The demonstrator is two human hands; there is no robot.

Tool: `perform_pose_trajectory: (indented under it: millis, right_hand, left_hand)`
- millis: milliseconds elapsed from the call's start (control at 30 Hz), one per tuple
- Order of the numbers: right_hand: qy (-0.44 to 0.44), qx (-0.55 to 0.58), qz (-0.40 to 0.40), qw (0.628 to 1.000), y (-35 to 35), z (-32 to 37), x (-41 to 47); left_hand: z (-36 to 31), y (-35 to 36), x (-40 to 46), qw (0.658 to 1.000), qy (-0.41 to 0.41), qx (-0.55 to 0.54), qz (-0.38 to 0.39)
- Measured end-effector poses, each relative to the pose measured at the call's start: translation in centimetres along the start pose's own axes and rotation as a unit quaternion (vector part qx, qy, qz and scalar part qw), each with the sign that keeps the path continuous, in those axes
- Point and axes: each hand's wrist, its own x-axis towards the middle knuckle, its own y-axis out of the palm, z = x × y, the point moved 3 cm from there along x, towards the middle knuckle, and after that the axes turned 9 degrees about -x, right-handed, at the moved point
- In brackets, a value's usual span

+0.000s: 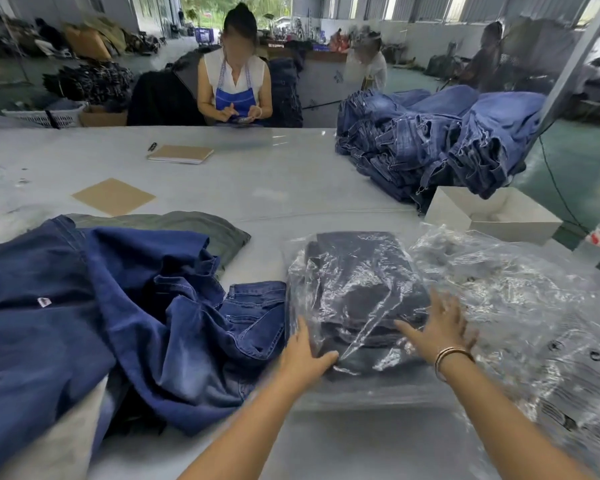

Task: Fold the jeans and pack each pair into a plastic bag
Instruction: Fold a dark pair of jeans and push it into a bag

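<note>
Left hand (pixel 303 351): we've got it at the near left corner of the bagged jeans (pixel 357 296), thumb hooked over the top edge and pinching the plastic and denim; the fingers are hidden along the side.
Right hand (pixel 442 325): fingers spread and straight, palm flat on the bag's right side, pressing down; bracelets (pixel 452 355) on the wrist.
Bagged jeans: a folded dark pair inside a crinkled clear bag, lying on the table (pixel 291 188) between our two hands.
Left of the left hand: loose blue jeans (pixel 118 306) in a rumpled heap, touching the bag's edge.
Right of the right hand: a pile of empty plastic bags (pixel 520 306), just beside the packed one.
Beyond the hands: a white box (pixel 499 216), a stack of jeans (pixel 437 140), a notebook (pixel 181 154), a cardboard square (pixel 113 196), and a seated person (pixel 234 84) across the table.
</note>
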Motion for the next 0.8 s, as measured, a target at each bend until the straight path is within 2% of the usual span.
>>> perform_pose_trajectory:
  millis: [67,100,167,267,467,500,567,600,633,667,700,767,800]
  right_hand:
    - [-0.074,-0.050,-0.039,0.995,0.8,2.1,0.4]
    - [-0.095,-0.074,-0.036,0.992,1.1,3.0,0.5]
    - [-0.109,-0.124,0.005,0.986,2.5,4.1,0.8]
    - [-0.114,-0.179,0.061,0.975,5.0,4.3,0.6]
    - [-0.099,-0.171,0.040,0.979,6.4,4.2,0.5]
    - [-0.097,-0.168,0.040,0.980,6.4,4.2,0.5]
    - [-0.100,-0.166,0.042,0.980,6.3,4.1,0.6]
    - [-0.102,-0.166,0.045,0.980,6.2,4.1,0.5]
    - [-0.104,-0.165,0.046,0.980,6.2,4.1,0.5]
    - [-0.107,-0.165,0.047,0.979,6.2,4.0,0.5]
    - [-0.109,-0.166,0.047,0.979,6.2,4.0,0.5]
    - [-0.110,-0.165,0.049,0.979,6.2,4.1,0.4]
    - [-0.110,-0.163,0.049,0.979,6.2,4.0,0.4]
  left_hand:
    - [-0.8,0.1,0.4,0.985,0.061,0.130,-0.100]
    - [-1.6,0.4,0.6,0.969,0.111,0.181,-0.123]
    - [-2.7,1.3,1.2,0.950,0.170,0.244,-0.096]
    - [-1.5,2.5,2.8,0.955,0.102,0.280,-0.008]
    - [1.0,3.4,3.6,0.968,0.077,0.238,0.002]
    - [0.8,3.1,3.7,0.974,0.073,0.211,0.024]
    - [0.0,1.5,3.6,0.993,0.084,0.068,0.049]
    - [-0.1,0.4,3.6,0.995,0.094,-0.006,0.016]
    - [0.4,-1.0,3.6,0.993,0.102,-0.023,-0.049]
    - [1.3,-2.6,3.6,0.985,0.108,0.048,-0.123]
    - [2.7,-4.0,3.6,0.967,0.101,0.166,-0.167]
    - [6.3,-5.6,3.5,0.917,0.044,0.372,-0.136]
    - [7.8,-5.9,3.3,0.894,0.025,0.432,-0.113]
